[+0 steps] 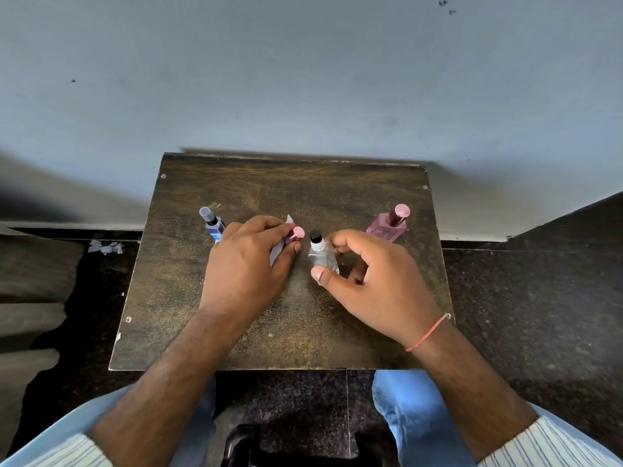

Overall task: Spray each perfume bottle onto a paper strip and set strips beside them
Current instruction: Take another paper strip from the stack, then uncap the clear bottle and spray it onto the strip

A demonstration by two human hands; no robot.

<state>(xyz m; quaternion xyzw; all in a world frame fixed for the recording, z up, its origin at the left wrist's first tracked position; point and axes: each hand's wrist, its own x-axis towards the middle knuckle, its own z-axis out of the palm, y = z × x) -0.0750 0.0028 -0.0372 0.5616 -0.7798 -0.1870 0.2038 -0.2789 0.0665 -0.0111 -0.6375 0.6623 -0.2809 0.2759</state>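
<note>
Dark scuffed wooden table (236,332), four bottles in a row across the middle. Right hand (377,284) grips the clear black-capped bottle (320,254); left hand (246,264) holds a paper strip (277,252) against, I think, the small pink-capped bottle (295,234). Looks mid-round; next, bring nozzle to strip. The near half has room; the blue bottle (212,222) and pink square bottle (389,224) flank them.

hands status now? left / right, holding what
Left hand: closed grip on a paper strip, beside the small pink-capped bottle.
Right hand: closed grip on the clear black-capped bottle.
</note>
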